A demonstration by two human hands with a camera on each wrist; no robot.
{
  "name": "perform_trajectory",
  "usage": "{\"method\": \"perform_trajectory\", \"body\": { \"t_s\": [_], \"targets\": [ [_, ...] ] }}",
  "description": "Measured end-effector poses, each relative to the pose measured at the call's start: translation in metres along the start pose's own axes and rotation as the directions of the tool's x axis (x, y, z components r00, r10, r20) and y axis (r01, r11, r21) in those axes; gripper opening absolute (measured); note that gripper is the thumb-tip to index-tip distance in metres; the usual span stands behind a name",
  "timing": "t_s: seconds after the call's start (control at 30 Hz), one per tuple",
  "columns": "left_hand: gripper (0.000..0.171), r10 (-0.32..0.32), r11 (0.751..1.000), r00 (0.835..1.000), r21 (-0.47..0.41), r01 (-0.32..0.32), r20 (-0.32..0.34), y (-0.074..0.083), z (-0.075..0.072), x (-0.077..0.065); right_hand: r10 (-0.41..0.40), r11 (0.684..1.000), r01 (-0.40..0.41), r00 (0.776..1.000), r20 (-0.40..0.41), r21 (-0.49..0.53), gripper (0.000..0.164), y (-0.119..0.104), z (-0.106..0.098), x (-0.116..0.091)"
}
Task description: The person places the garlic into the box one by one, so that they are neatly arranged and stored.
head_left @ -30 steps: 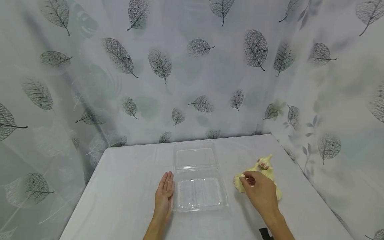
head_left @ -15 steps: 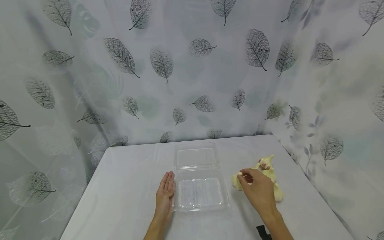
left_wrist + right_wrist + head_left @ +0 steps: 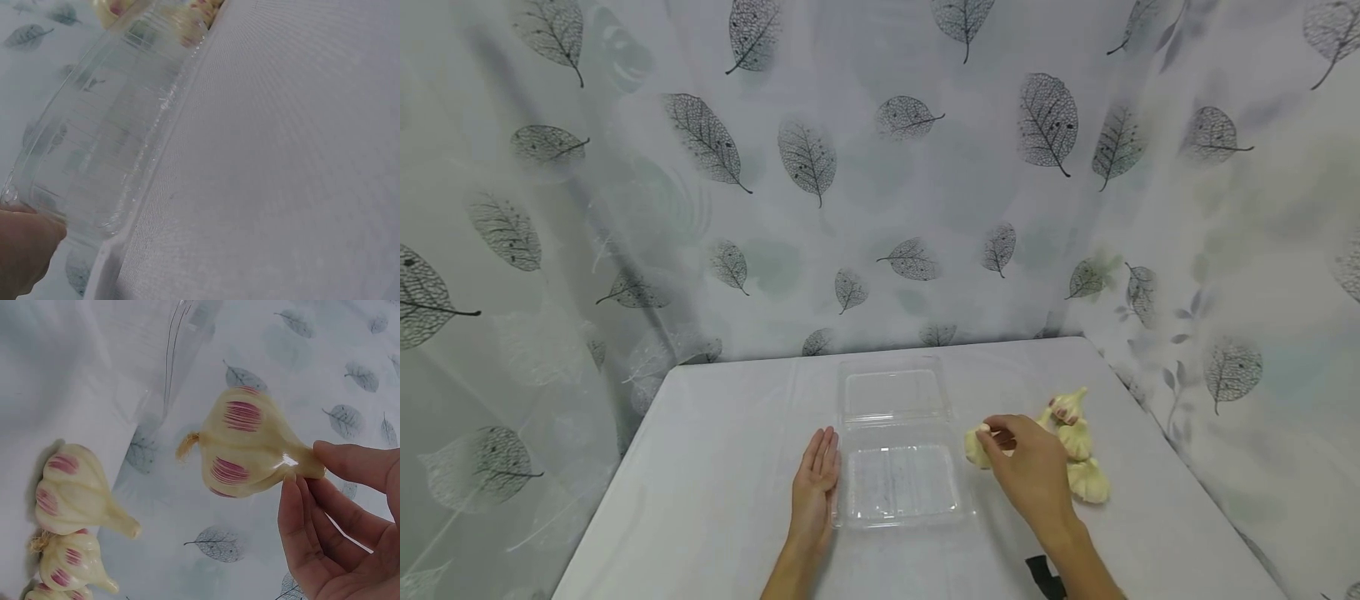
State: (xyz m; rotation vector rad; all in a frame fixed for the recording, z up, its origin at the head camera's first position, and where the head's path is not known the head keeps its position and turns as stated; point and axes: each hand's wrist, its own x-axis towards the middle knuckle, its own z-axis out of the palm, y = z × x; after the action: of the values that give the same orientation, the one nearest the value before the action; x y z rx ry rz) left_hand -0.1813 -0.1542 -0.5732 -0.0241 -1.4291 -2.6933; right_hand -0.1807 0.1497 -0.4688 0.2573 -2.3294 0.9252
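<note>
My right hand (image 3: 1030, 475) pinches a garlic bulb (image 3: 240, 447) by its stem, thumb on one side and fingertips on the other. The bulb is cream with purple-pink streaks and a tuft of tan roots; in the head view it is partly behind the fingers, just right of a clear plastic clamshell box (image 3: 966, 483). That box lies unfolded, its lid (image 3: 891, 393) away from me. Along the box's left side my left hand (image 3: 812, 487) lies with fingers straight, palm toward it. In the left wrist view, this hand touches the box's edge.
Several more garlic bulbs (image 3: 1088, 482) sit in a cluster on the right of the white-covered table (image 3: 722, 475). A leaf-printed curtain (image 3: 850, 208) surrounds the table at the back and sides. A black strap (image 3: 1045, 577) shows by my right wrist.
My right hand has carried the pinched garlic bulb leftward from the cluster toward the box, uncovering the other bulbs. The left hand stays by the box.
</note>
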Motion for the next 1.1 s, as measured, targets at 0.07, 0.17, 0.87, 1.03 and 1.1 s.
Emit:
{"method": "perform_trajectory", "body": {
  "t_s": [0.07, 0.17, 0.87, 1.03, 1.1],
  "targets": [
    [0.069, 0.003, 1.000, 1.000, 0.002, -0.003, 0.001, 0.000, 0.000, 0.000, -0.004, 1.000, 0.004, 1.000, -0.001, 0.004, 0.022, -0.002, 0.002, 0.000],
    [0.069, 0.004, 1.000, 1.000, 0.001, -0.004, -0.003, 0.000, 0.000, 0.000, -0.010, 1.000, 0.010, 1.000, -0.001, 0.004, 0.022, -0.003, 0.005, 0.000],
    [0.069, -0.005, 1.000, 1.000, 0.015, 0.005, -0.013, 0.001, 0.001, 0.000, -0.030, 0.999, 0.029, 0.999, 0.042, 0.030, 0.022, -0.014, 0.025, 0.003],
    [0.070, -0.005, 1.000, 1.000, 0.009, 0.006, -0.013, 0.001, 0.000, 0.001, -0.040, 0.999, 0.039, 0.998, 0.045, 0.034, 0.022, -0.020, 0.029, 0.004],
    [0.070, -0.004, 1.000, 1.000, 0.011, 0.004, -0.014, 0.001, 0.000, 0.001, -0.048, 0.998, 0.046, 0.998, 0.048, 0.037, 0.022, -0.022, 0.031, 0.004]
  ]
}}
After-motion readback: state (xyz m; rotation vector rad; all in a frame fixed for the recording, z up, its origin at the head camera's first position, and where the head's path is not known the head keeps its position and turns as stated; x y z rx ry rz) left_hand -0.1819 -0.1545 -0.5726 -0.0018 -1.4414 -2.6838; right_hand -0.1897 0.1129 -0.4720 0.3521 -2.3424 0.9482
